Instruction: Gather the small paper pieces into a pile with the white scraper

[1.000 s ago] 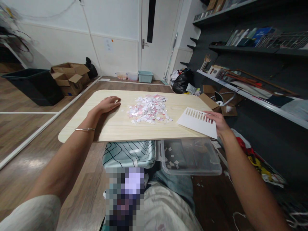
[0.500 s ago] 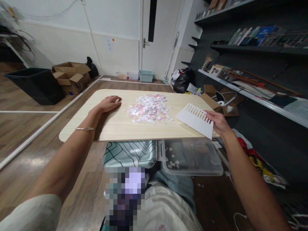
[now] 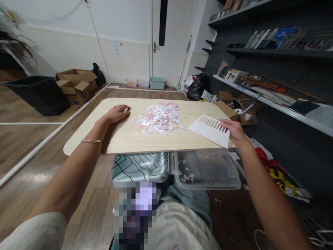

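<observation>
A heap of small white and pink paper squares (image 3: 160, 118) lies in the middle of a light wooden tabletop (image 3: 130, 137). My left hand (image 3: 118, 113) rests flat on the board to the left of the heap, fingers stretched out and holding nothing. At the table's right side my right hand (image 3: 233, 130) grips a white slotted plastic card (image 3: 209, 130). The card's left corner nearly touches the right fringe of the heap.
A clear plastic bin (image 3: 205, 169) with a few paper squares sits under the table's front edge, beside a teal patterned cushion (image 3: 139, 166). Dark shelves (image 3: 273, 55) line the right wall. Cardboard boxes (image 3: 75, 85) and a black tub (image 3: 36, 92) stand at the far left.
My right hand has slid the slotted card leftward across the table toward the heap of paper squares. The left hand has stayed in place.
</observation>
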Tool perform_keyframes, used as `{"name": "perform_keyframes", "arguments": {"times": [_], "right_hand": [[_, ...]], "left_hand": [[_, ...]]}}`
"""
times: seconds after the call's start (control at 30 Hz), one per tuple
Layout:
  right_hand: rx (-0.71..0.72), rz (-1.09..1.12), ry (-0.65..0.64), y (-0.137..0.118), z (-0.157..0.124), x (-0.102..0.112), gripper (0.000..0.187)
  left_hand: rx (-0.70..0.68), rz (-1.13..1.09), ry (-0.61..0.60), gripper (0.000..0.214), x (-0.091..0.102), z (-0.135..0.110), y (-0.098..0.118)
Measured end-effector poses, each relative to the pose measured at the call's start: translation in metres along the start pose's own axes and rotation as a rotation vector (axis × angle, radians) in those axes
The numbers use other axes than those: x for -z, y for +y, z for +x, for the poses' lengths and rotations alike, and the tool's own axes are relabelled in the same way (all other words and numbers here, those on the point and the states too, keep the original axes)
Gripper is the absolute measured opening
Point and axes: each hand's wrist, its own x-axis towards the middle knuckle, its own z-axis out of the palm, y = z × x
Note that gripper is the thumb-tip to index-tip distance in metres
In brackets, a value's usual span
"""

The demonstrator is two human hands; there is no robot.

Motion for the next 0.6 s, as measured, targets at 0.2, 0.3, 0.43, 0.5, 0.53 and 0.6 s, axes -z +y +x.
{"name": "perform_keyframes", "arguments": {"times": [0.2, 0.3, 0.43, 0.5, 0.53, 0.6], "right_hand": [[-0.009, 0.056, 0.081, -0.001, 0.003, 0.0, 0.034], [-0.009, 0.026, 0.069, -0.003, 0.001, -0.002, 0.034], [-0.008, -0.028, 0.058, -0.004, -0.001, 0.001, 0.027], [-0.019, -0.045, 0.048, -0.004, 0.001, 0.004, 0.025], [-0.025, -0.044, 0.044, -0.004, 0.002, 0.006, 0.025], [-0.03, -0.03, 0.045, -0.003, 0.004, 0.009, 0.025]], "left_hand": [[0.005, 0.004, 0.001, 0.064, 0.0, 0.0, 0.001], [0.009, 0.018, -0.005, 0.067, -0.001, 0.0, 0.0], [0.012, 0.025, 0.007, 0.065, -0.002, 0.001, -0.001], [0.009, 0.021, 0.015, 0.063, -0.002, 0.0, -0.002], [0.005, 0.017, 0.019, 0.061, -0.002, 0.0, -0.002], [0.001, 0.013, 0.019, 0.06, -0.002, 0.0, -0.001]]}}
